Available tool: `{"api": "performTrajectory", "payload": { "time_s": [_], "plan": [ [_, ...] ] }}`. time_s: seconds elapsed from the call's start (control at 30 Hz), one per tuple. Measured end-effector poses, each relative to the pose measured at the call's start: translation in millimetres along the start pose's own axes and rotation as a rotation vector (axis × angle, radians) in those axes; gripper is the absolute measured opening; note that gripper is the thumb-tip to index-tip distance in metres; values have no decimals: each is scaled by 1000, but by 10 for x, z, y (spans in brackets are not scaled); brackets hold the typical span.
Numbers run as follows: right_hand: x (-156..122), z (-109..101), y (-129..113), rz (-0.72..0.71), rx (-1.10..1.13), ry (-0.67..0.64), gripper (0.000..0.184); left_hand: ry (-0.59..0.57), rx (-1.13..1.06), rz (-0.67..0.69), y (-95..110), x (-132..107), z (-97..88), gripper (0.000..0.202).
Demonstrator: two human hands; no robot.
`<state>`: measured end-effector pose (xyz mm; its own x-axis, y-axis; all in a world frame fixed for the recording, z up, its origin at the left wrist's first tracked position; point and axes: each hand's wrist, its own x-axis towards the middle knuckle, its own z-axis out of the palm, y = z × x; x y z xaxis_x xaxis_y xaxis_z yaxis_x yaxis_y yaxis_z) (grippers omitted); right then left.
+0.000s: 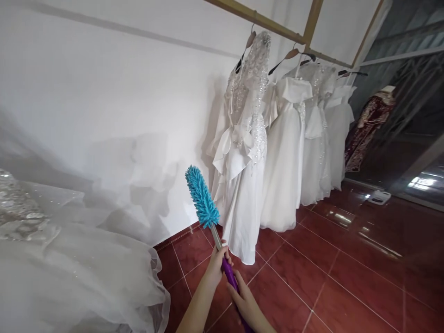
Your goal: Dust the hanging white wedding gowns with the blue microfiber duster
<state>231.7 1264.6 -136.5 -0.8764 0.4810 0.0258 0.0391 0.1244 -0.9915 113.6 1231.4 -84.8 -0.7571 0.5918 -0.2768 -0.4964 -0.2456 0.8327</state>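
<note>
Hands grip one duster [208, 217]: left hand [218, 264] clenched high on its purple handle, right hand [244, 303] wrapped around it lower down, blue head raised toward white dresses [263, 138] hanging above red floor tiles [347, 277].

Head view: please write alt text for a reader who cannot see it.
Two bare hands hold a duster with a blue fluffy head and purple handle, left hand higher on the handle, right hand lower. Beyond it, white dresses hang from a wooden rail along a white wall, above a red tiled floor.
</note>
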Motion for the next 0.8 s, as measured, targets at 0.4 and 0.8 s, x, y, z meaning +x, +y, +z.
{"api": "performTrajectory", "payload": {
  "time_s": [0.4, 0.8],
  "plan": [
    [1065, -1186, -638, -70, -384, 101, 43, -229, -76, 49, 503, 947, 1340, 37],
    [2206, -1848, -446, 229, -763, 46, 46, -280, -257, -154, 32, 2501, 1691, 37]
  ]
}}
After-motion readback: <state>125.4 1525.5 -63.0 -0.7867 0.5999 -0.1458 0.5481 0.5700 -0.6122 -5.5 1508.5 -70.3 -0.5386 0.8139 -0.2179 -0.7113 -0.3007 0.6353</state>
